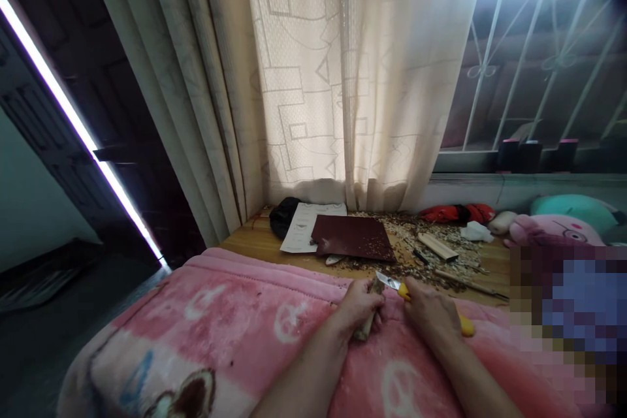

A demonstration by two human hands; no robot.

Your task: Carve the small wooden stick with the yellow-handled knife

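Observation:
My left hand (361, 304) is closed around a short piece of wood (363, 330), which pokes out below the fingers and a little above them. In my right hand (434, 310) I grip a yellow utility knife (403, 291). Its blade points left and reaches the upper end of the wood, though I cannot tell whether it touches. The yellow handle's rear end shows past the right palm. Both hands are over a pink patterned blanket (245, 313).
Wood shavings (411, 228) cover much of the wooden surface ahead. On it lie a dark red board (353, 237), a printed sheet (298, 228), a pale wood block (437, 247), a thin stick (470, 283) and a crumpled tissue (476, 231). Plush toys (558, 228) sit at the right.

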